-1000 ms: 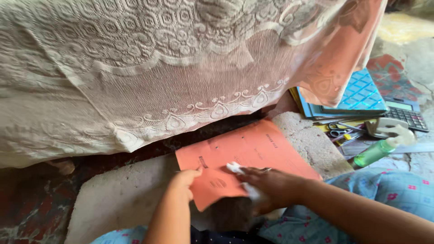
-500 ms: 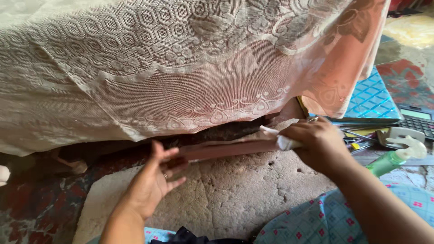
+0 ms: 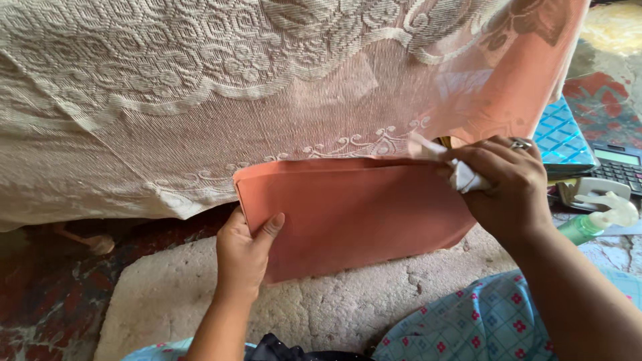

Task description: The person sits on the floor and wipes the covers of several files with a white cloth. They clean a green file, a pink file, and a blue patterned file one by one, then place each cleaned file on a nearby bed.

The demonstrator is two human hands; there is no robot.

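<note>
Soft daylight comes from the upper right, glowing through the lace cloth (image 3: 200,87) and washing out the far corner. Beneath its hem lies deep shadow. The folder (image 3: 354,214) looks sharp and evenly lit; edges of the view smear slightly.

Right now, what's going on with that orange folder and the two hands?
A person holds an orange paper folder up on edge, blank side to the camera, in front of a lace cloth. The left hand grips its left edge, thumb on the front. The right hand pinches the top right corner together with a crumpled white tissue. A green spray bottle, a calculator and a blue textured pad lie at the right.
</note>
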